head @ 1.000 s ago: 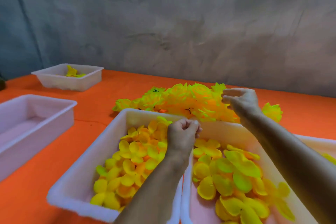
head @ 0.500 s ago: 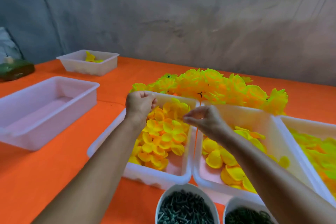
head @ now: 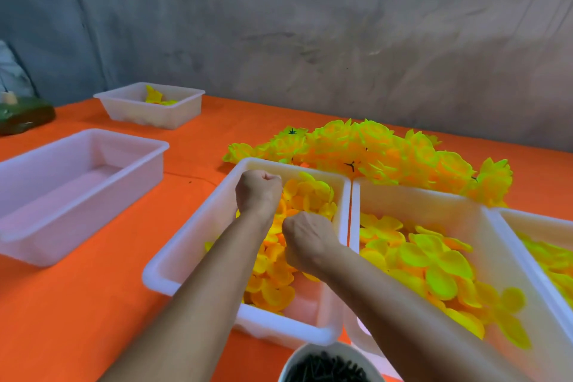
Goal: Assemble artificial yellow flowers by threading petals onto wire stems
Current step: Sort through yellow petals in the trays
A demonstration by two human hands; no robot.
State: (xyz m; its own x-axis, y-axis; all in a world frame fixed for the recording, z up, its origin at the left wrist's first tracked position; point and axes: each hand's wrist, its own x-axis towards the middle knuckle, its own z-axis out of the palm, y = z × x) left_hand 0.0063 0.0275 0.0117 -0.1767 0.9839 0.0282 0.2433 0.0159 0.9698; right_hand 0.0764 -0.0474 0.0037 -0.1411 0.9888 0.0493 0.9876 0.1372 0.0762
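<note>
My left hand (head: 259, 192) is curled into a fist above the far end of a white tray (head: 186, 245) filled with small yellow-orange petals (head: 313, 195); nothing shows in it. My right hand (head: 305, 239) reaches down into the same petals, knuckles up, with its fingers hidden. A second tray (head: 418, 192) to the right holds larger yellow-green petals (head: 434, 263). Finished yellow flowers (head: 372, 149) lie in a heap behind the trays. A round bowl of dark stems (head: 325, 366) sits at the bottom edge.
A third petal tray (head: 527, 220) is cut off at the right. An empty white tray (head: 77, 183) stands at the left, and a smaller one (head: 186, 108) with a yellow piece at the back left. A dark green object (head: 21, 116) lies at the far left on the orange tablecloth.
My right hand came back from the flower heap and dropped into the left petal tray. My left hand stayed in a fist over that tray. The view tilted down and the stem bowl appeared.
</note>
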